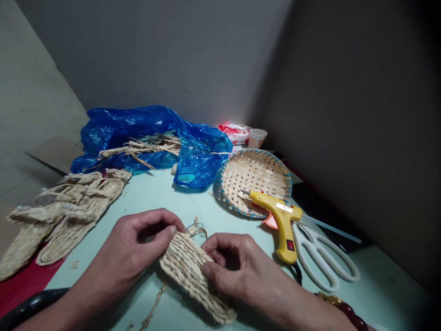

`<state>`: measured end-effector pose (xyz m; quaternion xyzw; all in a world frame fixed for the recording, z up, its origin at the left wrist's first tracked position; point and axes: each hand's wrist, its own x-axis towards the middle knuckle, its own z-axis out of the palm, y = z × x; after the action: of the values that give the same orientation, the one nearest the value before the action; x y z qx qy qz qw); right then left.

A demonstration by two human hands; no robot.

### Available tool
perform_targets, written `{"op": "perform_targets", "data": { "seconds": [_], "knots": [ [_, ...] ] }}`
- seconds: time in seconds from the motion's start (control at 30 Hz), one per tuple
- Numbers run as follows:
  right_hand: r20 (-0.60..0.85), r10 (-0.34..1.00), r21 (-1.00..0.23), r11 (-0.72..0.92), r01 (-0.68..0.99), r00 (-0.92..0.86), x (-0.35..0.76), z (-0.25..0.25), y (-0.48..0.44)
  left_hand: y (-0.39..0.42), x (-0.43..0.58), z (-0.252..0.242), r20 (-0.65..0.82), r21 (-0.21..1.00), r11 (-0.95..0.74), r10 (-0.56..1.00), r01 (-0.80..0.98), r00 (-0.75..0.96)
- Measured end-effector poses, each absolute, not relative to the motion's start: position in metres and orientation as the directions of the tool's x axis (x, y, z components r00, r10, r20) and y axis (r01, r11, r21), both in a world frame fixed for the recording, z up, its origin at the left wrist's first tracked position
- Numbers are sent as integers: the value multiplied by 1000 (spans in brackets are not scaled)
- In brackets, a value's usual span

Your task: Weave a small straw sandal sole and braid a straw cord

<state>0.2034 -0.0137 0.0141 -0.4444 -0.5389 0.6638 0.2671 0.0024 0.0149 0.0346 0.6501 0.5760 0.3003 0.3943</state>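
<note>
I see both hands, left hand (138, 246) and right hand (237, 269), fingers closed gripping the woven straw sole (191, 271) on the bench (165, 193); glue gun (280, 225) nearby.

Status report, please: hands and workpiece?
Left hand and right hand both grip the woven straw sole. Glue gun and scissors lie right.

Craft worktable: glue gun (280, 220), scissors (324, 257), straw sandals (65, 211).
</note>
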Motion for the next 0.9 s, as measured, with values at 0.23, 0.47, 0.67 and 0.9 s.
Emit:
{"op": "perform_targets", "data": {
  "seconds": [0.23,0.47,0.67,0.9],
  "knots": [
    [-225,879,-972,-230,41,-421,210,9,-12,26,-4,28,-110,878,-28,960,478,259],
    [-152,904,-982,-183,-42,-399,212,8,-7,31,-5,33,-61,880,-111,937,461,343],
    [-56,899,-977,-139,-163,-435,215,10,-7,44,-5,59,-213,948,55,841,313,498],
    [35,959,-999,35,-7,-282,221,3,-1,72,-19,73,-351,894,90,749,438,563]
  ]
}}
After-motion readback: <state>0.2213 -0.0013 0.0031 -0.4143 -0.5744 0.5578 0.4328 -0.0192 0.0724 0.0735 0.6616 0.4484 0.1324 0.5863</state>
